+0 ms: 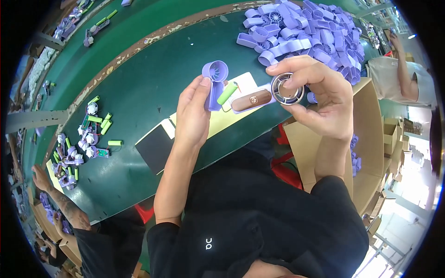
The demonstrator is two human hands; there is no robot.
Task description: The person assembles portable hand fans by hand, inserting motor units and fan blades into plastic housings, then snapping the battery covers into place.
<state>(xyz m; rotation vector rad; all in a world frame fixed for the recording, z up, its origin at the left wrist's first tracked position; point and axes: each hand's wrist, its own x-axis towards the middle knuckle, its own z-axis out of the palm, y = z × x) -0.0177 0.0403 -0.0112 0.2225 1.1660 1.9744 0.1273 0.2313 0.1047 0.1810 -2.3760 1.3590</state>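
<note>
Near side of the lilac shell pile [306, 34]: the person's left hand [192, 109] pinches a lilac fan housing [213, 92], its round vented end upward, thumb just below the ring.
Right hand [320, 95]: nearer the pile, fingers and thumb curled around the silver grille [276, 95] of a handheld-fan half.
Green battery cell [227, 93]: near side of the pile, between both pieces; whether it is seated cannot be told.
Markings: a small pale emblem on the brown handle panel [241, 102]; white lettering on the black shirt [259, 217], well nearside of the pile.
Cardboard box [368, 123]: just nearside of the pile, lilac parts [355, 160] inside.
Wired fan assemblies [88, 134]: well left of the pile, with green cells.
</note>
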